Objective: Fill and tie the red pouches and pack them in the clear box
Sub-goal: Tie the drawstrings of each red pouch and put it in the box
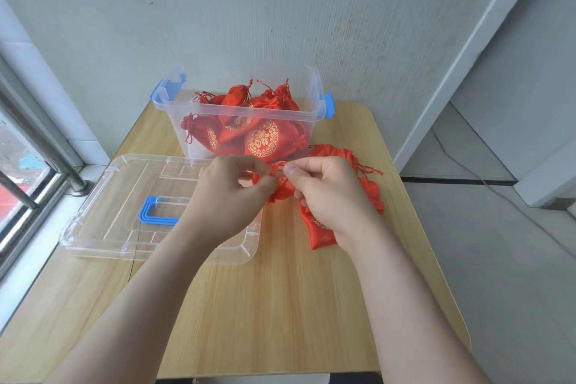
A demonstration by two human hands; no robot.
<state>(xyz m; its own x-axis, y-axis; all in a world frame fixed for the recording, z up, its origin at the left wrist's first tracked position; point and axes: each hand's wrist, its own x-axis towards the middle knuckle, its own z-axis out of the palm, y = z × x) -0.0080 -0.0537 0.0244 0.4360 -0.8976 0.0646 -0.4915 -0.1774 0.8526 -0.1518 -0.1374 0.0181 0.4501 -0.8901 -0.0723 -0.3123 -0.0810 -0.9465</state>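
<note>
- Red pouch [282,193] sits at mid worktop [280,305], just near of the clear box [249,111], between both hands.
- Left hand [230,193] pinches the drawstring [278,167] from the left. Right hand [330,193] pinches the same cord from the right.
- Box is open and holds many filled pouches [265,137].
- Lid [103,227] lies flat at left.
- Flat pouches [336,153] lie at right, partly under the right hand.

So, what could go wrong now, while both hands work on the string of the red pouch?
The left hand and right hand pinch the thin cord of the red pouch; it may slip and leave the knot loose. The clear box looks nearly full, so the lid might not close later.
</note>
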